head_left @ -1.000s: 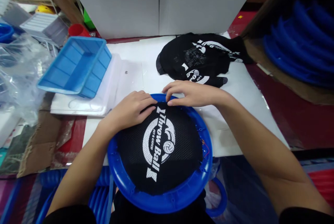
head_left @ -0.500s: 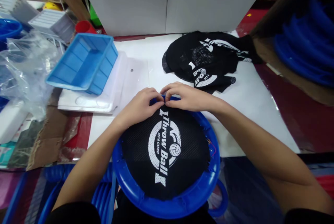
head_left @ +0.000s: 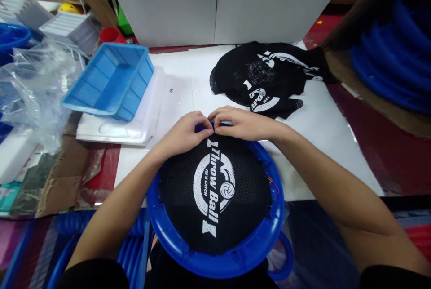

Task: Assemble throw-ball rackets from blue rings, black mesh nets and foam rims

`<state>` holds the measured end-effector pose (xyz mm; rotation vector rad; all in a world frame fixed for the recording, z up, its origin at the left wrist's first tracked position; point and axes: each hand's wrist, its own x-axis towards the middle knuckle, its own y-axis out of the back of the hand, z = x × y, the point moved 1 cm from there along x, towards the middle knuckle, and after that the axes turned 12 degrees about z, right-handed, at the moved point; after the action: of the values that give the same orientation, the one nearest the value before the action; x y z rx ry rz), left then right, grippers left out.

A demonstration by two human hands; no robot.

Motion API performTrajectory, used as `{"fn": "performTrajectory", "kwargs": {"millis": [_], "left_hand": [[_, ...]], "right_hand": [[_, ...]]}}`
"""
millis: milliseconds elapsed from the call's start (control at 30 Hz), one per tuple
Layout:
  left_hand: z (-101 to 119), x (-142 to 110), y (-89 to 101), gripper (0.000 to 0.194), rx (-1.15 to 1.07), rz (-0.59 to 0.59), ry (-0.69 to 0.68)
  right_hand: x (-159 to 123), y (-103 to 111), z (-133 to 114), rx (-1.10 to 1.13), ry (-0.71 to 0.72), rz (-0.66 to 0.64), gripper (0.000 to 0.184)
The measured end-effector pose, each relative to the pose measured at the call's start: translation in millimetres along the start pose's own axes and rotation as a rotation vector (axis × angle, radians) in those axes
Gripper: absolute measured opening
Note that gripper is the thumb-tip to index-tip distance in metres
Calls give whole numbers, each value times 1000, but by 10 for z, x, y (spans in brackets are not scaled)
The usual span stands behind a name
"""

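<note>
A blue plastic ring (head_left: 222, 260) leans from my lap onto the white table edge. A black mesh net (head_left: 215, 194) printed "Throw Ball" is stretched inside it. My left hand (head_left: 183, 134) and my right hand (head_left: 240, 122) meet at the ring's far rim, fingers curled and pinching the net's edge against the ring. The fingertips of both hands nearly touch. A pile of more black printed nets (head_left: 266, 77) lies on the table just beyond my right hand.
A light blue tray (head_left: 109, 82) sits at the left on flat clear plastic packs (head_left: 134, 122). White cartons (head_left: 218, 1) stand behind. Crumpled clear bags (head_left: 30, 86) lie far left. Stacked blue rings (head_left: 393, 64) fill a box at the right; more lie under the table.
Both hands drew together at the far rim, from flat on the net to a pinch on its edge. The view shifted slightly.
</note>
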<state>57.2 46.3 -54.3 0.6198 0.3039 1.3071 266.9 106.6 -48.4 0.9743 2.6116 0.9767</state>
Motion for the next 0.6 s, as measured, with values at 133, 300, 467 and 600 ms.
{"fn": "performTrajectory", "kwargs": {"millis": [133,300,467,600], "left_hand": [[-8,15,-21,9,38,21,-12],[-8,10,-46,10,107,69,-40],[-3,21,-55,8,139,89,-59],[14,-4,9,13,180,23,-90]], "right_hand": [[20,33,24,31,-31,-4,18],[28,-57,16,-63,24,76,13],[22,-184,-13,-144,59,162,8],[10,-108,-21,-78,16,141,9]]}}
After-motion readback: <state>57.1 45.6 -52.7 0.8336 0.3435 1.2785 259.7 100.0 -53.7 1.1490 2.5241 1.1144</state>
